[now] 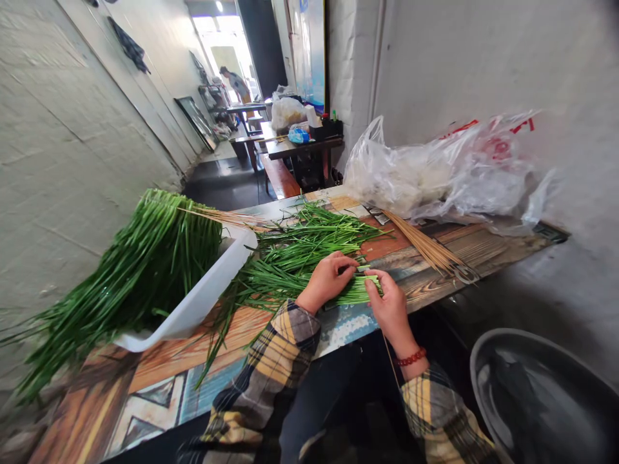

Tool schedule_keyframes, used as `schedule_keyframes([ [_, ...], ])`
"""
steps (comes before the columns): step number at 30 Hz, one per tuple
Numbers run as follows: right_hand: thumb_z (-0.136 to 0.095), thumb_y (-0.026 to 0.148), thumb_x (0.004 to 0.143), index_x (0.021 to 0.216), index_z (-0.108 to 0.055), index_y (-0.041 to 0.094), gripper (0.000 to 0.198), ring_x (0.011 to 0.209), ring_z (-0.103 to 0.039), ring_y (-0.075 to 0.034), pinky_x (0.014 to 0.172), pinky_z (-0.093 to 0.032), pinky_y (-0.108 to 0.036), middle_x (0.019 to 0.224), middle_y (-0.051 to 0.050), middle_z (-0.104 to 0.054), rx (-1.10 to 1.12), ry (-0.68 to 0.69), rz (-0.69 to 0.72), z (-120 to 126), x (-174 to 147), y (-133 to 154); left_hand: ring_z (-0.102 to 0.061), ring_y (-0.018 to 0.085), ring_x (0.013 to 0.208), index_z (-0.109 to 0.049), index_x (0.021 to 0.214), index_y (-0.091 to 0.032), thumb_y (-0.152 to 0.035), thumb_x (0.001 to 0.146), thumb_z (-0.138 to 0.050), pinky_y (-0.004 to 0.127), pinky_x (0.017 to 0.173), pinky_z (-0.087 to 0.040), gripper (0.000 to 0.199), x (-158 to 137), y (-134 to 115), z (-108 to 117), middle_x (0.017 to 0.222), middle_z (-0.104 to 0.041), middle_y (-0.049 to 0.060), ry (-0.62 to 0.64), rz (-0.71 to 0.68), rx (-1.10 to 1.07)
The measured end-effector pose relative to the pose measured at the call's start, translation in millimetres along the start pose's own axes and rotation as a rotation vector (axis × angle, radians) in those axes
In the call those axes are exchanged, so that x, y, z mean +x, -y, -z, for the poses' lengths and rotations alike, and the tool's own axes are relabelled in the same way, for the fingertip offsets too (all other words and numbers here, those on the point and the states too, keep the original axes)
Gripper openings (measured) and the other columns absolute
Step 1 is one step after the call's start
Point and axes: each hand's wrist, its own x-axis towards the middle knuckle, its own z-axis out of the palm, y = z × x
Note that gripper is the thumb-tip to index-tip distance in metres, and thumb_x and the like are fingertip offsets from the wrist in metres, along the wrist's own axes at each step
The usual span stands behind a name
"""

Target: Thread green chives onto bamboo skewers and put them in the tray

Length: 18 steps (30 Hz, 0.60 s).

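Note:
Long green garlic chives (300, 258) lie in a loose heap across the patterned wooden table (449, 245), their pale cut ends toward my right hand. My left hand (333, 278) is closed at the stalks near these ends, thumb and fingers pinched together; its fingertips partly hide what they hold. My right hand (389, 306), wearing a red bead bracelet, grips the ends of a small row of chives between thumb and fingers. Below its palm a thin bamboo skewer (389, 361) slants down past the table edge; its upper end is hidden by the hand.
A thick bundle of chives (164, 258) hangs over a white plastic tray (193, 309) at left, with loose skewers (227, 216) on it. More bamboo skewers (425, 245) lie at right, before filled plastic bags (435, 174). A grey tub (536, 399) stands lower right. A person (235, 84) bends in the background.

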Motion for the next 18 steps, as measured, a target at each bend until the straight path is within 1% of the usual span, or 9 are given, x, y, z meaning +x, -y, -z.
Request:
schedule_keyframes([
  [2, -0.046, 0.036, 0.089, 0.104, -0.061, 0.018, 0.028, 0.082, -0.065, -0.022, 0.069, -0.052, -0.033, 0.098, -0.008, -0.069, -0.002, 0.0, 0.0, 0.4, -0.2, 0.2, -0.057, 0.014, 0.077, -0.071, 0.085, -0.016, -0.019, 0.083, -0.055, 0.025, 0.071, -0.043, 0.016, -0.2, -2.5, 0.5, 0.079, -0.062, 0.004, 0.011, -0.002, -0.034],
  [6, -0.045, 0.037, 0.089, 0.103, -0.061, 0.018, 0.028, 0.082, -0.065, -0.022, 0.069, -0.051, -0.033, 0.097, -0.008, -0.069, -0.009, 0.001, 0.004, 1.2, -0.4, 0.9, -0.056, 0.013, 0.074, -0.068, 0.077, -0.015, -0.017, 0.082, -0.056, 0.024, 0.068, -0.042, 0.013, 0.3, -6.3, 1.5, 0.076, -0.061, 0.003, 0.016, 0.006, -0.054],
  [11, -0.045, 0.037, 0.089, 0.102, -0.061, 0.017, 0.029, 0.081, -0.066, -0.022, 0.069, -0.05, -0.032, 0.095, -0.008, -0.069, -0.025, 0.007, 0.0, 2.1, 0.0, 2.4, -0.056, 0.012, 0.071, -0.067, 0.074, -0.014, -0.014, 0.08, -0.057, 0.023, 0.066, -0.042, 0.012, 0.8, -7.1, 0.7, 0.074, -0.062, 0.003, 0.006, 0.01, -0.073],
  [18, -0.046, 0.037, 0.089, 0.101, -0.061, 0.018, 0.028, 0.076, -0.066, -0.021, 0.065, -0.051, -0.031, 0.094, -0.008, -0.07, -0.006, 0.009, -0.008, 1.6, -0.3, 0.8, -0.059, 0.013, 0.073, -0.067, 0.073, -0.015, -0.016, 0.081, -0.056, 0.023, 0.069, -0.044, 0.014, 0.5, -6.5, -1.2, 0.074, -0.065, 0.003, 0.007, 0.02, -0.11],
])
